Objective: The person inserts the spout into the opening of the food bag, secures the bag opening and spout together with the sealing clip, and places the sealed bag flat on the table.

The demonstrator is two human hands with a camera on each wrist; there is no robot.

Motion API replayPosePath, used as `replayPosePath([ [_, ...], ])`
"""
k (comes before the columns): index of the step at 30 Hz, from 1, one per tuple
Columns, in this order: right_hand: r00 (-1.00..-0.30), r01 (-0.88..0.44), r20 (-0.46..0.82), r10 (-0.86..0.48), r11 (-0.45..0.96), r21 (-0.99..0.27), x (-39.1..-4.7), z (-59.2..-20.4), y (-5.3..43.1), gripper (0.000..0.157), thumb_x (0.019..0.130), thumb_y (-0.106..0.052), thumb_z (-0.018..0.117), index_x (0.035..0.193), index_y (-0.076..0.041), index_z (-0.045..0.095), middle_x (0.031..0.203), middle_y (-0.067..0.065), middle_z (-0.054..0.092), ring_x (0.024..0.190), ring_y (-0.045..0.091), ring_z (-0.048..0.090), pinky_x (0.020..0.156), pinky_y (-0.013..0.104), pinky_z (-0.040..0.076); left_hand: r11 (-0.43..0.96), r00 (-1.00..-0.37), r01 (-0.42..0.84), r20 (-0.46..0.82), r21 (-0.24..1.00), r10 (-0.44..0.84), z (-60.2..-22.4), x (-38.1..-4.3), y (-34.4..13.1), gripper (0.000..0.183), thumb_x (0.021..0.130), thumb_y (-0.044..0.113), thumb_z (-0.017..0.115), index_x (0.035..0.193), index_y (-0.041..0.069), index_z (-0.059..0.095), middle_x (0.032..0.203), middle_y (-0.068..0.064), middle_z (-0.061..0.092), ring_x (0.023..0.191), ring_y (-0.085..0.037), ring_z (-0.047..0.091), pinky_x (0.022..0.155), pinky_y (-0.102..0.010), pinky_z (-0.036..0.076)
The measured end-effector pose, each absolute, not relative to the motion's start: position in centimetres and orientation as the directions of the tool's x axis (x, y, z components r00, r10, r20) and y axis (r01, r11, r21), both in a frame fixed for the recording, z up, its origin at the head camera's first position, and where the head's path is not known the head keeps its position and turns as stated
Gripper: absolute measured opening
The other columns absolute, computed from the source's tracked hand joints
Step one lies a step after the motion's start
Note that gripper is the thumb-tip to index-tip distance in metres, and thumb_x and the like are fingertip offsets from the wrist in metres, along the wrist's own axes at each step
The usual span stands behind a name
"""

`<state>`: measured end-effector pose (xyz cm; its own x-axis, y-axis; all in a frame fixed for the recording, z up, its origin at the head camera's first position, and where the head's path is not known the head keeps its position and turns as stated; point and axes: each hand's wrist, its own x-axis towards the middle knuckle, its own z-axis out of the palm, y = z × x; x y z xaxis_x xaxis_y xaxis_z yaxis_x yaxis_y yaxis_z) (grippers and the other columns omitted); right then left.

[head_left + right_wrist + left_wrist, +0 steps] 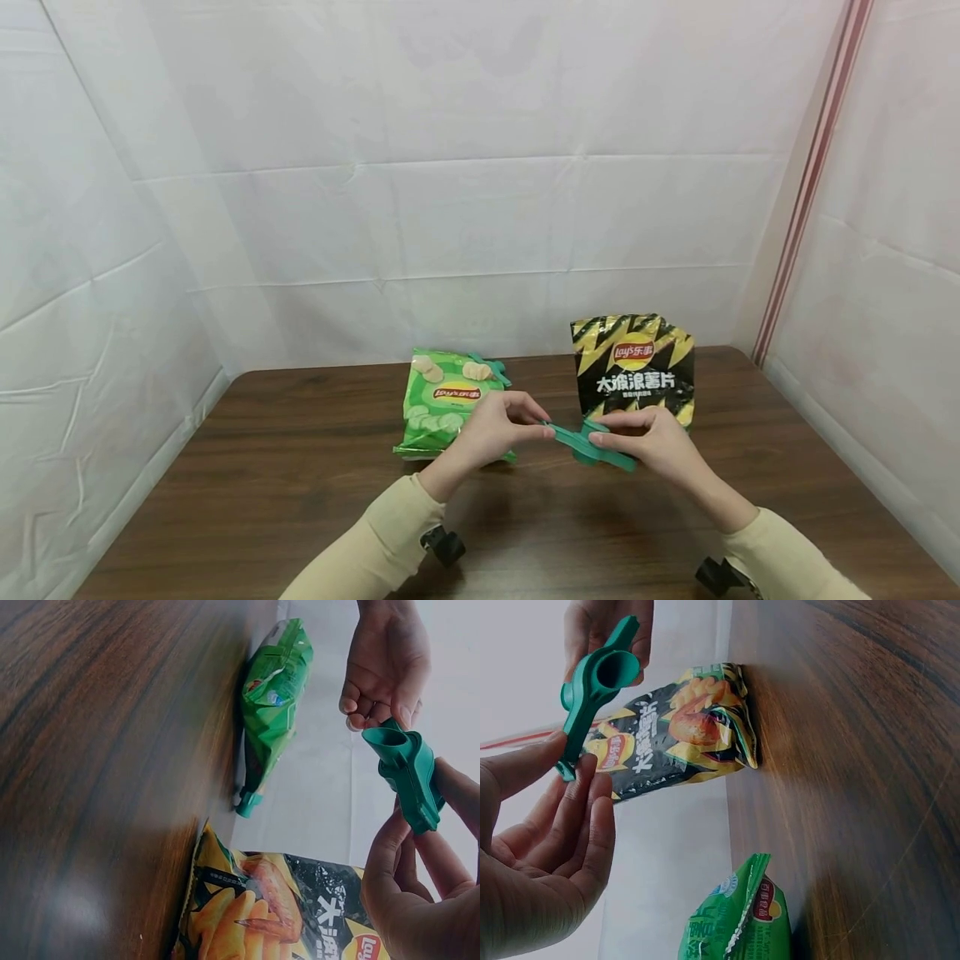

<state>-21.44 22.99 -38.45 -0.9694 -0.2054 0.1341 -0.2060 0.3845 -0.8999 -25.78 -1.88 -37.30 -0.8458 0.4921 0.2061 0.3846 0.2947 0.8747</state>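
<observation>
A teal plastic bag clip with a round pour spout (587, 446) is held between both hands above the table. My left hand (489, 432) pinches one end of it between thumb and fingers. Near the spout, my right hand (663, 450) grips the clip with thumb and fingertips. The spout's round opening shows clearly in the left wrist view on the clip (604, 671). Behind my right hand stands a black and yellow chip bag (633, 362). A green chip bag (431, 404) sits behind my left hand, with a second teal clip (497, 371) at its upper right corner.
The brown wooden table (300, 450) lies under everything. White sheeting (465, 208) hangs behind it and on both sides, with a red-striped edge (813, 183) at the right corner. Both chip bags stand near the table's back edge.
</observation>
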Motion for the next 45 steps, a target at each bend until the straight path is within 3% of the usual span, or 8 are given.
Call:
replayPosePath([
  [11, -0.98, -0.173, 0.115, -0.161, 0.413, -0.894, -21.5, -38.4, 22.7, 0.037, 0.08, -0.033, 0.076, 0.11, -0.012, 0.072, 0.102, 0.01, 0.072, 0.081, 0.015, 0.065, 0.065, 0.031, 0.053, 0.335, -0.874, 0.387, 0.227, 0.859, 0.429, -37.8, -25.9, -1.9, 0.011, 0.077, 0.022, 0.079, 0.082, 0.015, 0.072, 0.076, 0.0, 0.07, 0.069, -0.011, 0.065, 0.063, -0.027, 0.051],
  [23, -0.985, -0.151, 0.101, -0.14, 0.423, -0.894, -21.6, -38.5, 22.4, 0.039, 0.079, -0.034, 0.077, 0.11, -0.011, 0.072, 0.106, 0.01, 0.071, 0.084, 0.016, 0.066, 0.068, 0.032, 0.054, 0.374, -0.878, 0.442, 0.307, 0.815, 0.368, -37.7, -25.5, -1.8, 0.014, 0.073, 0.019, 0.083, 0.075, 0.015, 0.07, 0.069, 0.002, 0.068, 0.06, -0.007, 0.061, 0.054, -0.025, 0.048],
  [39, -0.975, -0.211, 0.153, -0.162, 0.444, -0.871, -22.1, -39.0, 22.0, 0.036, 0.076, -0.035, 0.079, 0.104, -0.013, 0.075, 0.096, 0.007, 0.073, 0.079, 0.016, 0.067, 0.065, 0.031, 0.054, 0.391, -0.878, 0.438, 0.292, 0.809, 0.379, -37.5, -25.0, -2.4, 0.014, 0.071, 0.018, 0.084, 0.068, 0.015, 0.07, 0.064, 0.002, 0.066, 0.055, -0.012, 0.059, 0.049, -0.024, 0.044],
  [45, -0.971, -0.224, 0.157, -0.181, 0.455, -0.862, -22.2, -39.2, 22.0, 0.034, 0.075, -0.036, 0.079, 0.101, -0.015, 0.076, 0.092, 0.006, 0.073, 0.077, 0.016, 0.066, 0.064, 0.03, 0.054, 0.38, -0.876, 0.433, 0.284, 0.817, 0.39, -37.6, -24.9, -2.6, 0.015, 0.07, 0.017, 0.084, 0.067, 0.013, 0.071, 0.062, 0.002, 0.066, 0.052, -0.009, 0.056, 0.048, -0.023, 0.042],
])
